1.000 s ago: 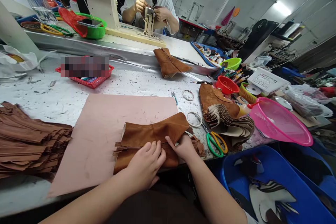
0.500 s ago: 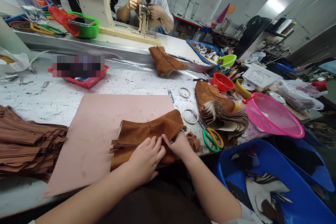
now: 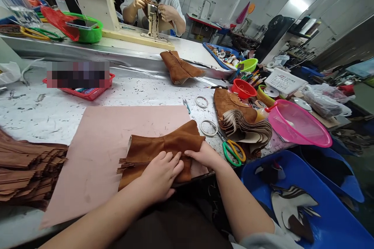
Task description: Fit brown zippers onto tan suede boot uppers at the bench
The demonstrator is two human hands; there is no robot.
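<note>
A brown suede boot shaft piece [image 3: 163, 142] lies across a pinkish work mat [image 3: 96, 136] in front of me. Thin brown strips [image 3: 131, 164] stick out of its left side. My left hand [image 3: 162, 169] rests on the lower part of the piece, palm down, fingers stretched out. At the right end, my right hand [image 3: 206, 153] grips the suede with the thumb on top; its other fingers are hidden beneath or inside. Scissors [image 3: 232, 151] with green and yellow handles lie to the right of that hand, beside a white ring [image 3: 208, 128].
A stack of brown pieces [image 3: 29, 171] lies at left. Boot pieces [image 3: 245, 120], a pink basket [image 3: 298, 124] and a red bowl [image 3: 244, 88] crowd the right. Blue bins [image 3: 324, 186] stand below the table edge. Across, a person works at a sewing machine [image 3: 153, 23].
The view has shifted slightly. My right hand has turned and moved a little at the suede's right end, and the loose strips beside it no longer show. My left hand stays flat on the piece.
</note>
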